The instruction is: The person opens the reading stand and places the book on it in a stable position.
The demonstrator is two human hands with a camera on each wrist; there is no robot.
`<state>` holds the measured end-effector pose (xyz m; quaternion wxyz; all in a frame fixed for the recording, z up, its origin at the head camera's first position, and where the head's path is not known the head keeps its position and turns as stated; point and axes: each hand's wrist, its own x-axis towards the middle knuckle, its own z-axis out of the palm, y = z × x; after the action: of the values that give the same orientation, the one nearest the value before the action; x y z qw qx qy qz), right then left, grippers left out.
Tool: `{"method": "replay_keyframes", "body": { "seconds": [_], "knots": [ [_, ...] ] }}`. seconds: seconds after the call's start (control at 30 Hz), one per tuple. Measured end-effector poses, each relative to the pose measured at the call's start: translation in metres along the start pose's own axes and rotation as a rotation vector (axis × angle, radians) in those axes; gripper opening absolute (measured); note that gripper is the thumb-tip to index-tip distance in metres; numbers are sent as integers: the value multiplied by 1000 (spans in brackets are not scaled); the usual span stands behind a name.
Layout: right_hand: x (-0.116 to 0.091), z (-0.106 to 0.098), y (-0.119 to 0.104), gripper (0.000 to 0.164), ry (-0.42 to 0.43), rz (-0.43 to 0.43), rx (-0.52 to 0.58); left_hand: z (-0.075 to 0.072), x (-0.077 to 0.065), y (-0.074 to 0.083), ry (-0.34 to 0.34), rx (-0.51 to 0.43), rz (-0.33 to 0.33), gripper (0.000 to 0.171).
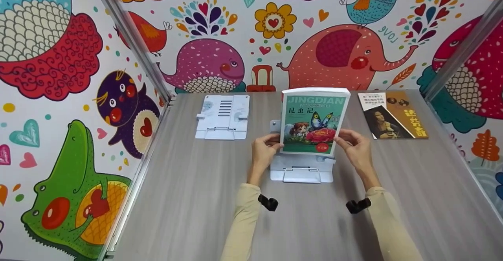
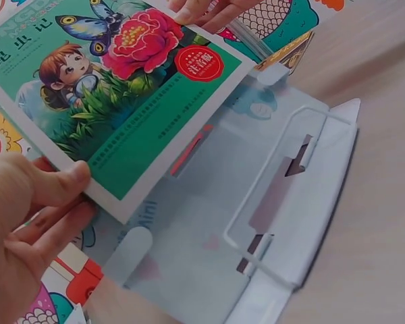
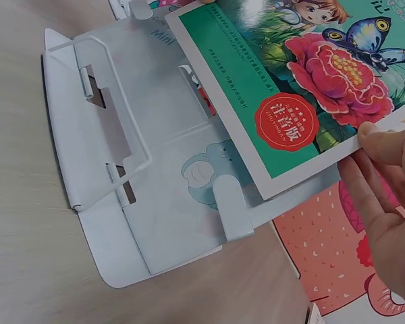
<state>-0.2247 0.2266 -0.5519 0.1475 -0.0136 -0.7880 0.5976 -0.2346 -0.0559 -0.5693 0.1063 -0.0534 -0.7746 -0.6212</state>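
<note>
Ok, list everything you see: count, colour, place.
Table: one, grey, underneath
Nearer stand: one, white, table centre
Farther stand: one, white, table's far left
Green book: one, green with white border, held over the nearer stand
Flat book: one, brown, white and black, table's far right
Printed walls: three, multicoloured, back and both sides
Metal posts: two, grey, back corners
Sleeves: two, pale yellow, forearms
Wrist devices: two, black, wrists
Left hand: one, bare, green book's left edge
Right hand: one, bare, green book's right edge

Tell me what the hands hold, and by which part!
A green book, pinched by its lower side edges: left hand on one, right hand on the other.
</note>
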Motion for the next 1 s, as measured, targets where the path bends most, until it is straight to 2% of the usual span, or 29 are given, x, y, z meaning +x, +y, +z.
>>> {"method": "replay_keyframes", "body": {
  "seconds": [0.2,0.47,0.7,0.87,1.0],
  "knots": [
    [0,1,8,25,-15,-19,1,1,-4,-6,2,14,-12,28],
    [-12,3,-23,27,-76,9,23,1,-9,-12,23,28,-34,32],
    [-9,5,10,27,-85,66,8,2,-16,-19,32,61,-28,32],
    [-10,9,25,26,-73,30,59,3,-20,-22,57,138,4,31],
    [-13,12,29,26,-67,26,78,5,-23,-22,85,150,1,29]
  ]
}}
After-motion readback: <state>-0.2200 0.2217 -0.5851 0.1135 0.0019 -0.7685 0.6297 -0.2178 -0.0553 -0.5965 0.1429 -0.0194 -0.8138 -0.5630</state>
